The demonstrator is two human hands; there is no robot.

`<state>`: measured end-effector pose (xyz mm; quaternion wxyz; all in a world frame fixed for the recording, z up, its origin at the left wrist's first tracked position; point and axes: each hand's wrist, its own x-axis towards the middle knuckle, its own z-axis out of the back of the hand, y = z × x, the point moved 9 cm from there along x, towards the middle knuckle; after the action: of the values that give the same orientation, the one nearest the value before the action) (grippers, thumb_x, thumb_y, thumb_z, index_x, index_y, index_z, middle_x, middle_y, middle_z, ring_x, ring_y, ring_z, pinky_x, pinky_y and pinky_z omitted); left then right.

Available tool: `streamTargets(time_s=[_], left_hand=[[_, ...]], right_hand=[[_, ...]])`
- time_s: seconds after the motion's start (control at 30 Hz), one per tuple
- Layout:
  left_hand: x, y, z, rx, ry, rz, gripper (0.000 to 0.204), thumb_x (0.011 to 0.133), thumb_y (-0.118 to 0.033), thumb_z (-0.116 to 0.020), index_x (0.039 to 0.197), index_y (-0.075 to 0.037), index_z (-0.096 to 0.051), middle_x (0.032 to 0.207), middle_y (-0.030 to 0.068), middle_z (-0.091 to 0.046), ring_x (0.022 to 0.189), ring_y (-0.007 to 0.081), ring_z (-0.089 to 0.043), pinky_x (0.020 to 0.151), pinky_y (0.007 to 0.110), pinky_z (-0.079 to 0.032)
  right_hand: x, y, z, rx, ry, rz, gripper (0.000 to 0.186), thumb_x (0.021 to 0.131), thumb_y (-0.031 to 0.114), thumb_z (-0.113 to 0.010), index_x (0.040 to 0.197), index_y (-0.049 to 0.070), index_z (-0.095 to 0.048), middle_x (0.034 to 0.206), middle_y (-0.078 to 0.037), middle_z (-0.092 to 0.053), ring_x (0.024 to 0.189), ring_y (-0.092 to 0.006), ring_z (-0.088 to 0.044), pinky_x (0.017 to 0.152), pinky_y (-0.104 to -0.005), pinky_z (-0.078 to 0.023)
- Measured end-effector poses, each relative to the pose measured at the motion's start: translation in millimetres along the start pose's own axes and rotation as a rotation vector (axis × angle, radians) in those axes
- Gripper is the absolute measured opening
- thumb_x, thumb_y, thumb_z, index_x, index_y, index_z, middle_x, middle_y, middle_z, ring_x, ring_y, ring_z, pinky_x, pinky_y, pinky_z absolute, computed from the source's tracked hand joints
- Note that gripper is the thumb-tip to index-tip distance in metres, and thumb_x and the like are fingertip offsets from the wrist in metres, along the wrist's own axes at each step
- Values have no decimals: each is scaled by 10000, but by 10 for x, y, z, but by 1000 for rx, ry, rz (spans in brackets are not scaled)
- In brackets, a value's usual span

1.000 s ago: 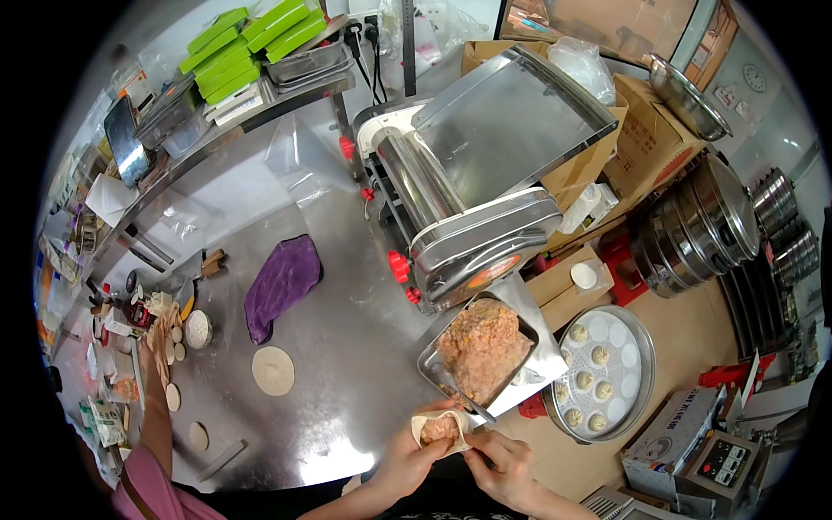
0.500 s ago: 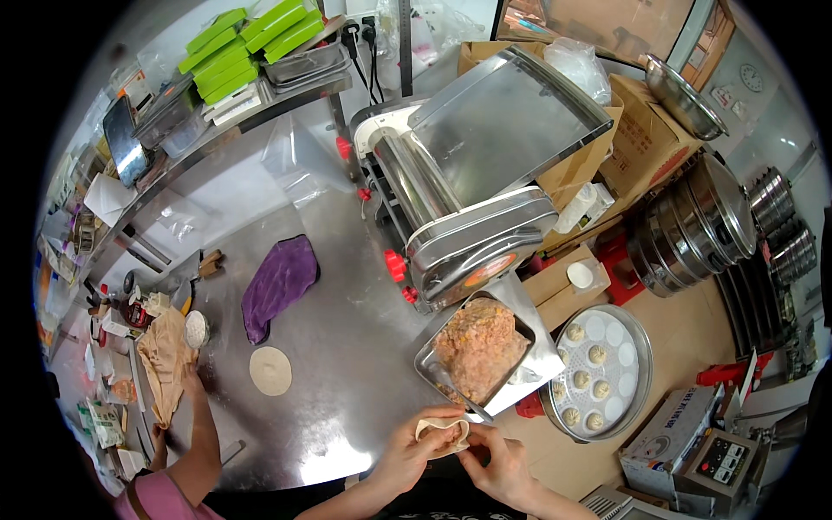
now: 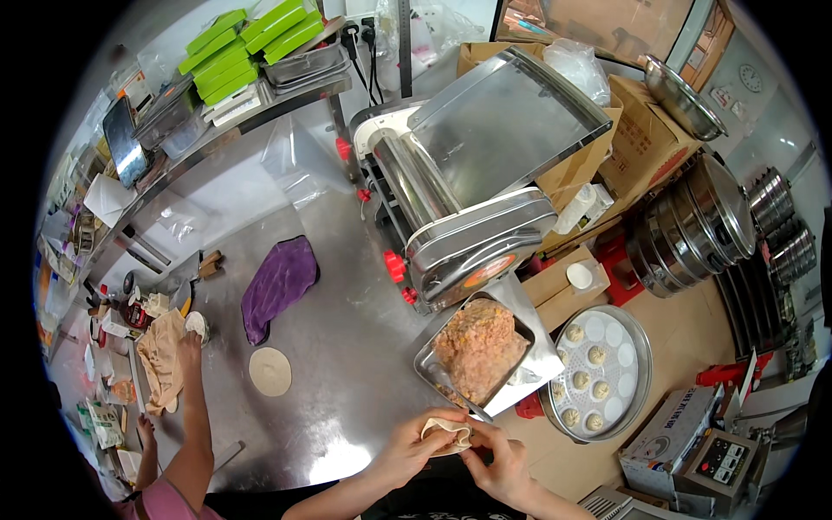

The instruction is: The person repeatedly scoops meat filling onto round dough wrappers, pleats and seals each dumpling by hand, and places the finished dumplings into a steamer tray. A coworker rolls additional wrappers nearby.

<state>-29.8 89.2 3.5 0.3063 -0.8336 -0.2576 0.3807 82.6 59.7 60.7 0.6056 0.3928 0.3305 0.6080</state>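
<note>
My left hand and my right hand hold a round dough wrapper between them at the near edge of the table. Its rim is drawn up into folds. The left fingers cup one side while the right fingers pinch the other. Just beyond my hands stands a metal tray heaped with pinkish minced filling. A flat metal filling tool leans over the tray's near side, its end close to my fingers. A flat dough round lies on the table to the left.
A dough-rolling machine stands behind the tray. To the right, a round steamer holds several pleated buns. A purple cloth lies left of centre. At far left, a co-worker's hand reaches to a white bowl beside a tan cloth.
The wrapper's rim is gathered further over the filling, and my hands have shifted slightly. At left, the co-worker's hand has moved from the tan cloth up to the white bowl.
</note>
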Motion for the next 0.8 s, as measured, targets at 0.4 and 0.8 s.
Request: streamTargets(time_s=[0.4, 0.8], left_hand=[[47, -291, -117, 456, 167, -247, 310, 987, -46, -464, 1289, -26, -530, 1249, 82, -516, 1073, 156, -565, 907, 277, -457], [56, -52, -73, -393, -182, -243, 345, 950, -21, -531, 1292, 19, -507, 1154, 118, -598, 1033, 148, -585, 892, 272, -480]], right_hand=[[25, 56, -26, 8, -33, 97, 214, 772, -9, -719, 954, -14, -607, 715, -116, -655, 555, -234, -654, 484, -308, -505], [-23, 48, 2, -95, -188, 52, 207, 756, -41, -730, 926, 11, -625, 784, -116, -664, 628, -213, -679, 524, -265, -523]])
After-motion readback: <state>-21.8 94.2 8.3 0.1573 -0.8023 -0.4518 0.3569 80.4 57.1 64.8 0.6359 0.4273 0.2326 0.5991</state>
